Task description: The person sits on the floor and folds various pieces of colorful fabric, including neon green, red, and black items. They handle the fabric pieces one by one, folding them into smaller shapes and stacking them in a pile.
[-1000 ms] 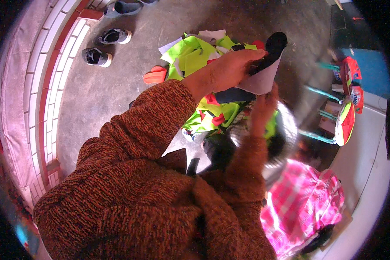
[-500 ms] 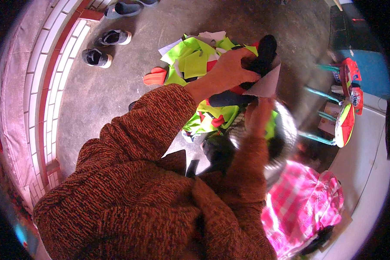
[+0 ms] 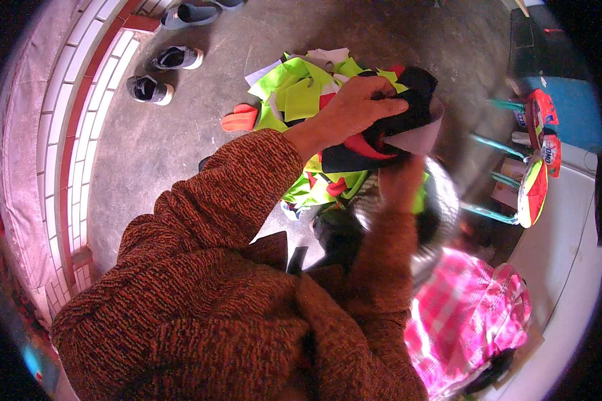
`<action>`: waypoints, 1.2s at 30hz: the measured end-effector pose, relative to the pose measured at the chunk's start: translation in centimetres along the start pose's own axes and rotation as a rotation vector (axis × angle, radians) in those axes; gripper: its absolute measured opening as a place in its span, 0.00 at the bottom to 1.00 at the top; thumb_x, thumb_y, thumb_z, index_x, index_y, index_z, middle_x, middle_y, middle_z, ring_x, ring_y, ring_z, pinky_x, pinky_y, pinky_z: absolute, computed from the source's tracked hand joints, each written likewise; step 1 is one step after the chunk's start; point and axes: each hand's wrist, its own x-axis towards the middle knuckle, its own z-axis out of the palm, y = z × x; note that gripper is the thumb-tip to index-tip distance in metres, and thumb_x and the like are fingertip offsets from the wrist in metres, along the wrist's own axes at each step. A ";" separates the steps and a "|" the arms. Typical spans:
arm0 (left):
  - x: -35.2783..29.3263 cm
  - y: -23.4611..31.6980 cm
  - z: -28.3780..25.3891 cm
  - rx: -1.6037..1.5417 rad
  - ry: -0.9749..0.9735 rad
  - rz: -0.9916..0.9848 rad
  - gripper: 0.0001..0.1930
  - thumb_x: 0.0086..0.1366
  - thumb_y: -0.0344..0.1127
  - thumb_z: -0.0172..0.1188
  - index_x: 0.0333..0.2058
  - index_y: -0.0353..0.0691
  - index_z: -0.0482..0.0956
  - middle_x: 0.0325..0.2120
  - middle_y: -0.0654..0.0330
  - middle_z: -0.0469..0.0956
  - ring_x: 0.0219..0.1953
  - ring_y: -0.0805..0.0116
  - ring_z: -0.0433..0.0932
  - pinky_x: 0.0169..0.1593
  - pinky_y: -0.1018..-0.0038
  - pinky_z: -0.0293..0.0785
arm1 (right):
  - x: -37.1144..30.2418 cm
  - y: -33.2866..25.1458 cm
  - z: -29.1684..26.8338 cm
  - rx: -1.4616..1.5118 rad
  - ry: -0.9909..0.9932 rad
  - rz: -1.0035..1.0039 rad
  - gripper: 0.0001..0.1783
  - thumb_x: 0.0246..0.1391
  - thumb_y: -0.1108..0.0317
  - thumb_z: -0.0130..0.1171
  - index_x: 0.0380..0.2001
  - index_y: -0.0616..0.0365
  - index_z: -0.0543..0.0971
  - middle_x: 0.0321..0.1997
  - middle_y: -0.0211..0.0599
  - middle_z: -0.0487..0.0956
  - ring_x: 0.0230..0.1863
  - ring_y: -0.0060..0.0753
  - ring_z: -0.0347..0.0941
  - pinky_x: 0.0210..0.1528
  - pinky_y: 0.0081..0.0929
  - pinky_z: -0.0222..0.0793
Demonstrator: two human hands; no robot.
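Observation:
Several pieces of cloth are held up in front of me: black cloth (image 3: pixel 418 100), a strip of red cloth (image 3: pixel 366 148) and a pale grey piece (image 3: pixel 420 138). My left hand (image 3: pixel 358 107) is closed over the upper edge of the black cloth, thumb and fingers pinching it. Below the grey piece is my right hand (image 3: pixel 403 184), smeared by motion, its fingers hidden behind the cloth. Beneath both hands a heap of neon yellow-green cloth scraps (image 3: pixel 297 93) lies on the floor, mixed with grey, black and red bits.
A shiny metal basin (image 3: pixel 447 194) stands by my right forearm. Right of it is a stool (image 3: pixel 534 190) with turquoise legs and packets on it. Pink checked cloth (image 3: pixel 471 314) lies lower right. Shoes (image 3: pixel 150 90) line the tiled wall; an orange-red padded piece (image 3: pixel 239 119) lies near the heap.
The black cloth has spread wider and shifted slightly right, showing more red. The grey piece has swung right. My right hand has moved a little, while my left wrist stays nearly in place.

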 end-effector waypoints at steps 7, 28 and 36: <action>0.0 0.1 0.0 0.034 0.053 0.018 0.14 0.58 0.43 0.55 0.33 0.37 0.74 0.26 0.64 0.74 0.31 0.76 0.70 0.36 0.77 0.68 | 0.4 0.4 -1.0 0.060 0.161 0.084 0.29 0.44 0.74 0.52 0.54 0.59 0.62 0.54 0.39 0.65 0.53 0.36 0.62 0.56 0.29 0.57; 0.3 0.1 -0.5 -0.050 0.161 0.015 0.15 0.55 0.41 0.57 0.33 0.32 0.74 0.24 0.62 0.74 0.26 0.74 0.69 0.31 0.76 0.66 | 1.8 -5.0 2.0 0.299 0.146 0.128 0.18 0.57 0.57 0.42 0.41 0.59 0.72 0.40 0.37 0.74 0.39 0.31 0.71 0.42 0.26 0.68; -0.5 0.2 0.0 -0.365 -0.300 -0.245 0.20 0.51 0.37 0.61 0.42 0.35 0.72 0.32 0.61 0.77 0.31 0.72 0.75 0.37 0.76 0.72 | 1.6 -4.7 0.9 0.284 0.053 0.030 0.21 0.57 0.59 0.42 0.50 0.60 0.66 0.51 0.40 0.69 0.50 0.37 0.66 0.53 0.37 0.62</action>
